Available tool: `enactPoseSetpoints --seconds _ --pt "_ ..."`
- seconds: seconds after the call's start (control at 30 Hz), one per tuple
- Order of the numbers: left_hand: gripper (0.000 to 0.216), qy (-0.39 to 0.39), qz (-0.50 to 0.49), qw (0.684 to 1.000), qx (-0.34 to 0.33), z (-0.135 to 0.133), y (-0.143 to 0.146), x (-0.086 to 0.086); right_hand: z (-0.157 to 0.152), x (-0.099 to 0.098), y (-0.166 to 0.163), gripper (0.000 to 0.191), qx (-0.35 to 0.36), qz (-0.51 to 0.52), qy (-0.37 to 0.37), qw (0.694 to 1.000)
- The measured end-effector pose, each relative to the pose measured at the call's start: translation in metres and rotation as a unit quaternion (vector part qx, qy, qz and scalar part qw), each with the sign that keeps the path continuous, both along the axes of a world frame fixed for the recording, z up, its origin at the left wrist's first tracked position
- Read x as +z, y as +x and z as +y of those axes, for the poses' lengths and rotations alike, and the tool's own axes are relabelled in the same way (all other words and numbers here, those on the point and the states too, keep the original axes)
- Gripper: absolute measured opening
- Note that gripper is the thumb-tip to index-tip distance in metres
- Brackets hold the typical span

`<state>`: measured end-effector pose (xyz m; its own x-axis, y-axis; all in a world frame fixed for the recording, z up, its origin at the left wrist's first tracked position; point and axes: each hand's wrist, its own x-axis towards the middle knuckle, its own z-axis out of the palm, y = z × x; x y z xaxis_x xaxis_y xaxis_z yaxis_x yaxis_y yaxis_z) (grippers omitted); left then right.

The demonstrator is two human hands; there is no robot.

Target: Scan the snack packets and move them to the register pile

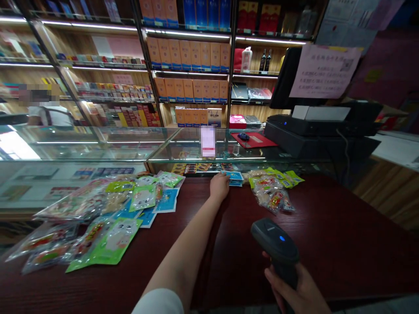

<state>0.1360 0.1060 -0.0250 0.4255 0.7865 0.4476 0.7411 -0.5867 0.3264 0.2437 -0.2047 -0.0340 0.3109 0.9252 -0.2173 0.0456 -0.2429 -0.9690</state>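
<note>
My right hand (296, 285) is wrapped round the handle of a dark barcode scanner (275, 242), which has a blue light on top. My left arm stretches across the dark red counter (235, 244). At its far side, my left hand (219, 186) is closed at the left end of a small stack of blue packets (235, 178); its fingertips are partly hidden. Just right of that stack lies a pile of clear and yellow-green snack packets (273, 189). To the left spreads a larger heap of snack bags, with a green pouch (113, 242) in front.
A glass display case (176, 146) runs behind the counter, with a phone-like pinkish screen (208, 141) upright there. A monitor (285, 78) and black till equipment (304, 135) stand at right. Boxed goods fill the shelves; a person (52, 115) is at far left.
</note>
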Motion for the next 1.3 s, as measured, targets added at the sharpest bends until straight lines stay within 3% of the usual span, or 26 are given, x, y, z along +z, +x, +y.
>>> enactPoseSetpoints --seconds 0.2,0.43,0.57,0.77,0.87,1.0,1.2,1.3 --pt "0.033 -0.006 0.007 1.000 -0.021 -0.027 -0.021 0.001 0.003 0.001 -0.005 0.053 0.071 0.000 0.024 0.997" --pt "0.029 0.008 0.082 0.996 0.043 -0.075 -0.078 0.018 0.006 -0.008 -0.047 0.061 0.062 0.044 0.057 0.996" --pt "0.027 -0.010 0.116 0.986 0.117 -0.092 -0.118 0.024 0.009 -0.010 -0.066 0.060 0.073 0.061 0.071 0.993" --pt "0.025 -0.024 0.122 0.951 0.284 -0.100 -0.163 0.018 0.010 -0.004 -0.078 0.055 0.070 0.073 0.079 0.992" --pt "0.040 -0.017 0.116 0.935 0.335 -0.098 -0.171 0.014 0.011 -0.001 -0.077 0.056 0.056 0.105 0.075 0.990" --pt "0.049 -0.021 0.139 0.928 0.346 -0.091 -0.172 0.016 0.011 0.003 -0.075 0.057 0.057 0.133 0.074 0.987" --pt "0.023 -0.083 0.198 0.936 0.279 -0.084 -0.167 0.033 0.010 0.005 -0.071 0.055 0.070 0.154 0.077 0.983" --pt "0.024 -0.103 0.164 0.940 0.280 -0.090 -0.165 0.041 0.011 0.002 -0.070 0.053 0.076 0.155 0.086 0.981"
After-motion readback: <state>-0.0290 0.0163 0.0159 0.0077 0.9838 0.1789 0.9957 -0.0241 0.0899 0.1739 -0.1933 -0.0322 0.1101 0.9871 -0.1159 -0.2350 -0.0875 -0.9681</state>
